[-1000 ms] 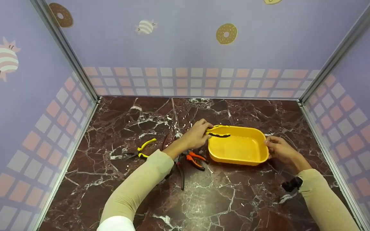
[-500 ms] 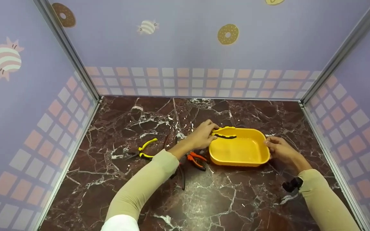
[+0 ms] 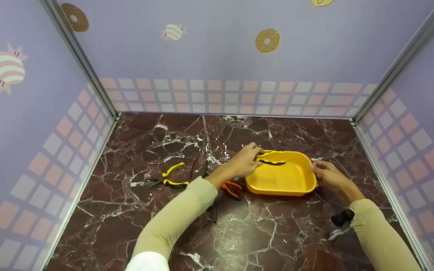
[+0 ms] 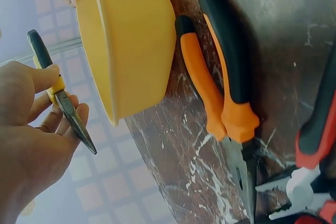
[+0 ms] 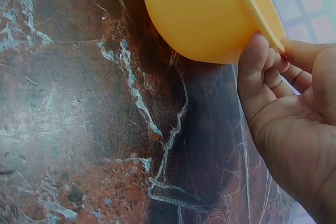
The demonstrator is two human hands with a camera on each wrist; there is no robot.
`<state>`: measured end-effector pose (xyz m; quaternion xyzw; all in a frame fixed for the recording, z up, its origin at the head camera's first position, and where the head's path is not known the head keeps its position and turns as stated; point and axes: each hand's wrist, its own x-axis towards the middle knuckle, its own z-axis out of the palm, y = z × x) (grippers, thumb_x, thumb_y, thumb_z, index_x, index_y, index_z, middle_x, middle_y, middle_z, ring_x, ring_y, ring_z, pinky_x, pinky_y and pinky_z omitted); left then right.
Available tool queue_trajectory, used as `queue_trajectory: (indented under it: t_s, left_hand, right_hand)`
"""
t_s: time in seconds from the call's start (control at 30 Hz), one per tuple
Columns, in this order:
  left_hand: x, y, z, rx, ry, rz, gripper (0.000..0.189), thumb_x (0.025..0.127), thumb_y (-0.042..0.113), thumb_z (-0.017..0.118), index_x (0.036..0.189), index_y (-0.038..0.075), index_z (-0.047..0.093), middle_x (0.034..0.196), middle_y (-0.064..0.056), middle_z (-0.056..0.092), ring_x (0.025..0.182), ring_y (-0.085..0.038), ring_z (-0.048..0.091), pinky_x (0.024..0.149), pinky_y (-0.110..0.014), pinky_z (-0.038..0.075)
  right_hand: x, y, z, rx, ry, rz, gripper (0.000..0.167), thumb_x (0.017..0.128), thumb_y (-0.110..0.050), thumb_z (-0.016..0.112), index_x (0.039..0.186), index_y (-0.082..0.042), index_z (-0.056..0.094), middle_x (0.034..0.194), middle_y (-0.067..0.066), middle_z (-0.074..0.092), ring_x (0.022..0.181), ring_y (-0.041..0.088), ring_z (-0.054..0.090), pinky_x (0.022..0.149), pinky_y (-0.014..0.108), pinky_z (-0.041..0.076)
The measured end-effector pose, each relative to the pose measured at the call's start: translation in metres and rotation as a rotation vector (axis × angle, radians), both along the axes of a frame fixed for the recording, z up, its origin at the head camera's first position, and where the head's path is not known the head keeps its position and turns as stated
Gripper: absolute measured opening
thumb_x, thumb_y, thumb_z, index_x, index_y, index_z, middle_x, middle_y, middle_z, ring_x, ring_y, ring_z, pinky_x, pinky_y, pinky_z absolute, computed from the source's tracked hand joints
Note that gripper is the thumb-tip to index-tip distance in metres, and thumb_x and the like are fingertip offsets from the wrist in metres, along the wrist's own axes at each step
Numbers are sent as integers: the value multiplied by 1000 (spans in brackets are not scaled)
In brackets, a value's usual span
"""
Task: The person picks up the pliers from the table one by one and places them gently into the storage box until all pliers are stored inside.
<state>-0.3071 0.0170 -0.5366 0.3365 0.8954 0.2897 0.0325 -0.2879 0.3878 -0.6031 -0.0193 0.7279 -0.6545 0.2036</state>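
My left hand (image 3: pixel 244 162) pinches a pair of yellow-and-black needle-nose pliers (image 3: pixel 272 163) near the joint. The handles point right, over the left part of a yellow plastic basin (image 3: pixel 277 180). In the left wrist view, the dark pointed nose of these pliers (image 4: pixel 76 121) sticks out past my fingers, beside the basin's rim (image 4: pixel 107 66). My right hand (image 3: pixel 330 176) pinches the basin's right rim between thumb and fingers, as the right wrist view shows (image 5: pixel 286 93). The inside of the basin shows bare yellow bottom where my left hand does not cover it.
Left of the basin lie orange-and-black pliers (image 3: pixel 232 189). Farther left are other yellow-and-black pliers (image 3: pixel 166 180). Red-and-black pliers (image 4: pixel 315 129) lie partly under my left forearm in the head view. Patterned walls enclose the dark marbled table (image 3: pixel 262 233) at back and sides.
My left hand has moved right with the pliers, bringing their handles farther over the basin. The right hand keeps its pinch on the rim, and the basin has barely shifted.
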Motion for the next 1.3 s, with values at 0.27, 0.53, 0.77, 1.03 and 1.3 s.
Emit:
queue_trajectory:
  t_s: [0.27,0.53,0.77,1.03,1.3]
  left_hand:
    - [3,8,-4,-7,-6,-3,40,105,21,67,141,4,61,132,-11,56,122,-24,56,107,-33,46]
    - [5,16,-12,-14,8,-9,39,104,22,69,139,4,62,129,-10,56,121,-24,56,110,-31,44]
    - [7,24,-15,-24,8,-7,39,103,22,70,138,5,63,130,-10,57,120,-23,58,108,-29,45]
    - [9,33,-23,1,-17,-12,40,102,21,72,138,4,64,131,-10,58,123,-22,57,111,-27,43]
    - [9,41,-27,-30,-28,-10,41,103,24,72,139,6,64,129,-9,57,119,-19,57,109,-24,44]
  right_hand:
    - [1,0,-1,-11,8,-15,22,113,-15,50,109,6,51,76,2,44,64,15,52,57,32,55]
    - [1,1,-2,-50,10,-4,14,113,-11,49,107,-2,57,77,2,46,64,13,52,57,32,55]
    - [0,3,-2,-56,14,16,15,113,-13,51,105,-2,57,77,2,46,64,14,53,57,31,54]
    - [0,1,-1,-83,3,11,15,113,-13,50,104,-2,53,76,2,43,63,14,50,56,30,51]
    - [0,2,-2,-82,5,0,14,113,-12,49,103,-4,56,75,1,44,62,14,51,55,31,51]
